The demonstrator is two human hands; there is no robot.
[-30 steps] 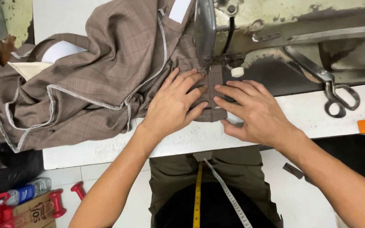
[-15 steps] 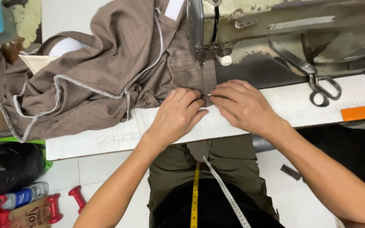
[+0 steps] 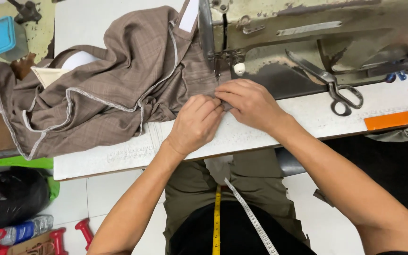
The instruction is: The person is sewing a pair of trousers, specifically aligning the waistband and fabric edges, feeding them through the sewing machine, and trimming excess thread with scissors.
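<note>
Near the counter's [image 3: 119, 163] back edge, the brown cloth [image 3: 114, 89] is pinched flat by the left hand [image 3: 195, 123] and right hand [image 3: 250, 104], fingertips meeting under the sewing machine [image 3: 308, 33] so the seam lies straight.

White worktable [image 3: 119, 163], pale tiled floor [image 3: 72, 203], green-yellow surface [image 3: 38, 28] at top left

There is only one view. The camera sits on the person's head and looks almost straight down, from close up. The sewing machine [image 3: 308, 33] fills the top right of the frame. The white table [image 3: 119, 160] crosses the middle, and the person's lap is at the bottom.
</note>
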